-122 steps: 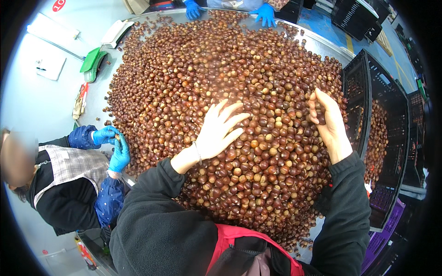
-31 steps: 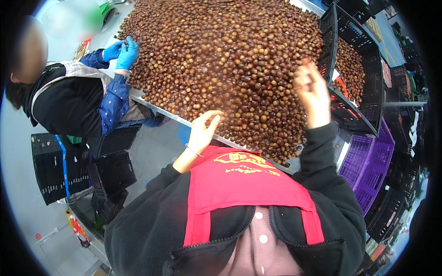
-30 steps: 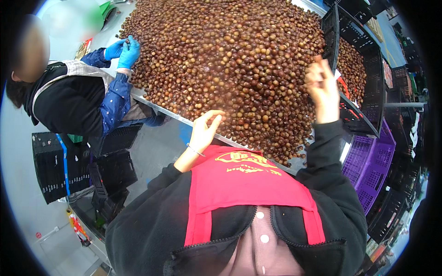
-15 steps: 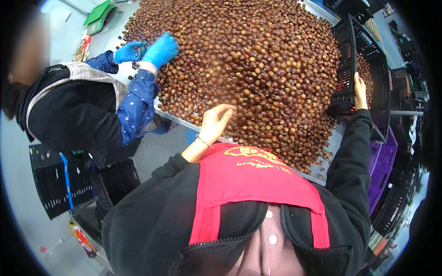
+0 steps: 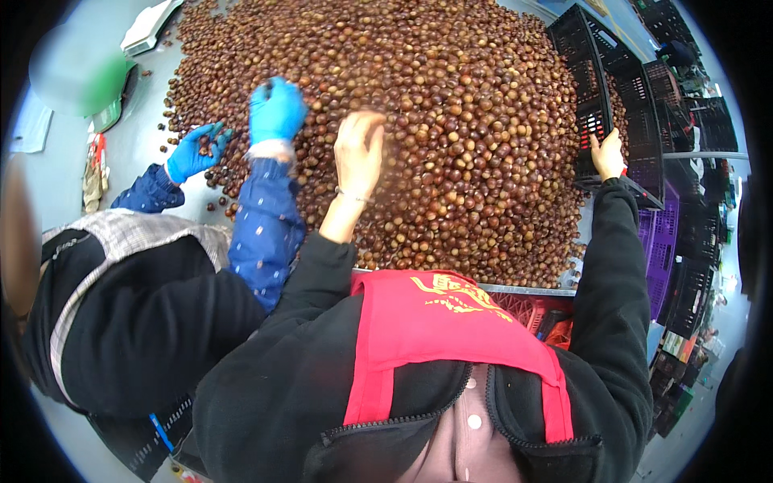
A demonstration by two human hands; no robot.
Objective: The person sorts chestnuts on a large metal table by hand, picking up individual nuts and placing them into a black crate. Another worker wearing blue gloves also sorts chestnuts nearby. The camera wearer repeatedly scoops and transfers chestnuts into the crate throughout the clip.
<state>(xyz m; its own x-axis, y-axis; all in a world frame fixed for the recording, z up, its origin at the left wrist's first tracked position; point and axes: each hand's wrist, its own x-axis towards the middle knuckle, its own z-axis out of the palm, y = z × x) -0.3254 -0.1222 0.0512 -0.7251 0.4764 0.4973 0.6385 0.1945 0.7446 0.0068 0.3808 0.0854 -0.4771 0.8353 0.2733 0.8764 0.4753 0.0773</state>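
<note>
A large heap of small round fruits or nuts (image 5: pixel 451 161), brown to dark red and shiny, covers the metal table in front of me. Over its left-middle part is my left hand (image 5: pixel 359 157), back up and slightly blurred, with loosely bent fingers and the thumb apart. No item shows in it, though its fingertips are partly hidden. At the right, my right hand (image 5: pixel 609 154) grips the near end of a black plastic crate (image 5: pixel 594 105), which stands tilted at the heap's edge. More of the round pieces show inside the crate.
On my left, a co-worker's blue-gloved hands (image 5: pixel 278 113) work at the heap, close to my left arm. A white box-like device (image 5: pixel 150 26) sits at the far left. Purple crates (image 5: pixel 660 249) and stacked black crates (image 5: pixel 692 282) stand at right; a red crate (image 5: pixel 519 310) is below the table edge.
My left hand has reached farther out over the heap. My right hand still holds the crate. The view has shifted, and the co-worker's gloved hands have moved apart.
</note>
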